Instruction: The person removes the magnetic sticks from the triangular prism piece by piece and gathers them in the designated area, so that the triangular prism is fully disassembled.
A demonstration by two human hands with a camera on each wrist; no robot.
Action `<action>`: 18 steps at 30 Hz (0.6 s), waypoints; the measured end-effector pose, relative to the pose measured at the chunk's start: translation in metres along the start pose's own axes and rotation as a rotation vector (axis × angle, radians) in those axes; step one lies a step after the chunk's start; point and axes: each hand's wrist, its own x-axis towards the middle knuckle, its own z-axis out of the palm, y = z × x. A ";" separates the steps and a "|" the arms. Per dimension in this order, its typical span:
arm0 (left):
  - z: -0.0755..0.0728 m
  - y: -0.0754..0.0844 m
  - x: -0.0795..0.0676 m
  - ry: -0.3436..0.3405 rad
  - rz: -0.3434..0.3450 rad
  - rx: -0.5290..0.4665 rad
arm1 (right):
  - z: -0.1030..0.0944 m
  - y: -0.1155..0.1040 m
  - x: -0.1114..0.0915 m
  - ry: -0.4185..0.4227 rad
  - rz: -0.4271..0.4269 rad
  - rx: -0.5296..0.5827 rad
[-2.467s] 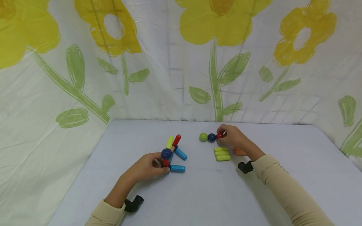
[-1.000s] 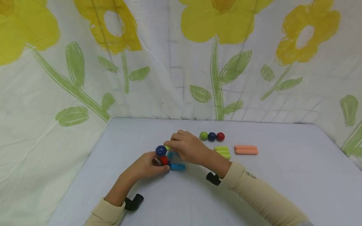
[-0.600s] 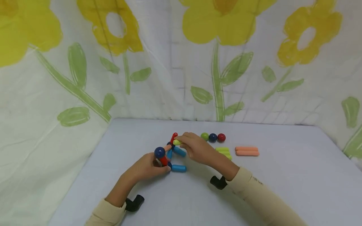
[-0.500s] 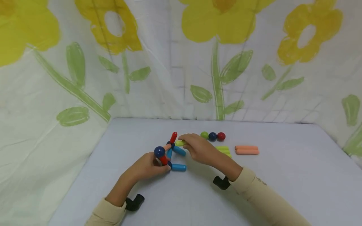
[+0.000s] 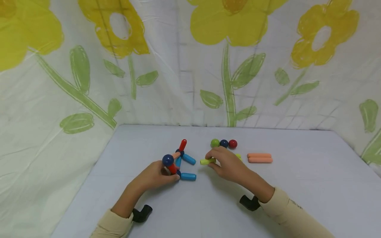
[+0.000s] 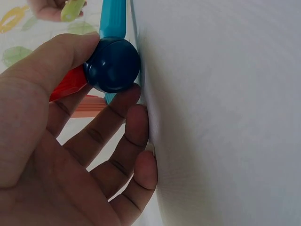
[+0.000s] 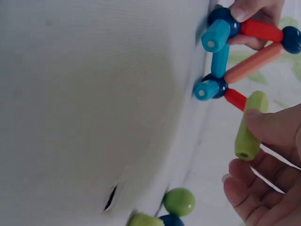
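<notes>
My left hand (image 5: 157,175) grips the near corner of a ball-and-rod building frame, thumb and fingers at the lower dark blue ball (image 6: 113,66). From that corner a red rod (image 5: 172,169) rises to a raised dark blue ball (image 5: 168,160), and a blue rod (image 5: 188,177) points right. A salmon rod (image 7: 254,62) slants from the raised ball to the far ball (image 5: 180,152), which also bears a red rod (image 5: 183,144) and a blue rod (image 5: 189,159). To the right of the frame, my right hand (image 5: 229,163) pinches a yellow-green rod (image 7: 251,127) between thumb and fingers.
Behind my right hand, a green ball (image 5: 215,142), a dark blue ball (image 5: 224,143) and a red ball (image 5: 233,144) stand in a row. Two salmon rods (image 5: 260,158) lie farther right. More yellow-green rods (image 5: 238,156) are mostly hidden by that hand.
My right hand left the red ball, took the yellow-green rod off the building frame's far end, and carried it right and nearer. My left hand keeps its grip; the raised ball leans farther left.
</notes>
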 end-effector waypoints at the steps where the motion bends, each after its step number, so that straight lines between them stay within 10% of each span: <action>1: 0.000 0.000 0.000 0.000 0.004 -0.001 | -0.001 0.002 -0.004 -0.008 0.009 -0.009; 18: 0.001 0.001 0.000 0.010 -0.008 0.006 | -0.034 0.039 -0.071 -0.090 0.106 0.019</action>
